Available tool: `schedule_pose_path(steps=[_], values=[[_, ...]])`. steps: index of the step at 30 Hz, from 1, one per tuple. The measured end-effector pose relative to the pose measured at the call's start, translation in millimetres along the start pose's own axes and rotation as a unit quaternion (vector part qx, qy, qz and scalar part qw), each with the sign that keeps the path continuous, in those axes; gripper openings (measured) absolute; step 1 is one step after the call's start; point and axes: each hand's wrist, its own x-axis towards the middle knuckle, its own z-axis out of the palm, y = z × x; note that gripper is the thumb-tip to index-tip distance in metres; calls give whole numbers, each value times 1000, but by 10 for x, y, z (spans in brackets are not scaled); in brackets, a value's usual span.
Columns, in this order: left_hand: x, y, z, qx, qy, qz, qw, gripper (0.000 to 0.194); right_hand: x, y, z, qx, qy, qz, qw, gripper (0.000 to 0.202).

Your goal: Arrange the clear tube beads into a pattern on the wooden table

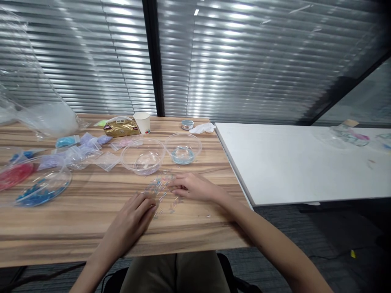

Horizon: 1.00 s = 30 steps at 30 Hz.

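Small tube-shaped beads (157,185), bluish and pinkish, lie scattered on the wooden table (100,228). My left hand (136,215) rests at their near left edge, fingers bent together; whatever its fingertips hold, if anything, is too small to make out. At the right edge of the beads is my right hand (189,186), its fingertips drawn together among them, and I cannot make out anything between them. Just behind the beads stand two clear round bowls, the left one (146,162) with pale contents, the right one (182,154) with light blue contents.
Clear containers of blue beads (42,193) and red beads (15,176) stand at the left, near plastic bags (79,152). Farther back are a gold packet (121,127), a paper cup (142,123), a round tin (187,124) and a tissue (203,128). A white table (293,167) adjoins on the right.
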Motion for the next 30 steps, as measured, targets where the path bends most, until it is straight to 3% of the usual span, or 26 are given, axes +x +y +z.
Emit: schedule_pose_path(steps=[30], values=[[-30,-57,35,4,18,8,1000,25,9,-15,-18,-14,33,-24,999,18]])
